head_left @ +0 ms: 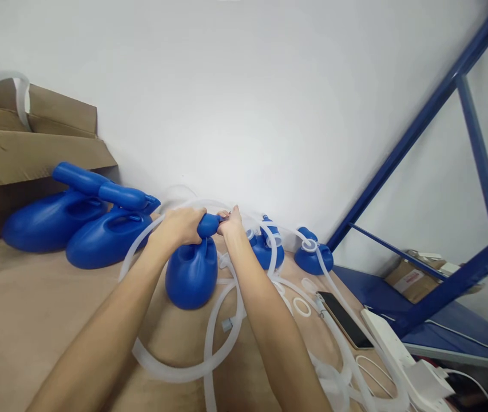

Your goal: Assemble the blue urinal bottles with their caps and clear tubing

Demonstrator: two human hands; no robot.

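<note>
Centre of the table (55, 320), here's the blue bottle (191, 280), body low between the forearms, neck angled up to the right. The left hand (182, 225) has its fingers wrapped firmly around that neck. The right hand (230, 223) is up at the mouth, fingers bunched close; whether they pinch the rim or something small, I can't tell.

It looks like light, hollow plastic, fairly stiff, smooth enough to slide under a damp palm, hardly fragile. The neck or the moulded handle seems the place to hold; the rounded body would probably roll away from a loose grip.

Around it, pale tubing (170, 373) loops in front and under the right forearm, bendy stuff that could snag. A white ring (296, 303) lies to the right, the phone (346, 323) beyond. Over on the left, two larger-looking blue bottles (106, 243) sit beside a cardboard box (42, 151).
</note>
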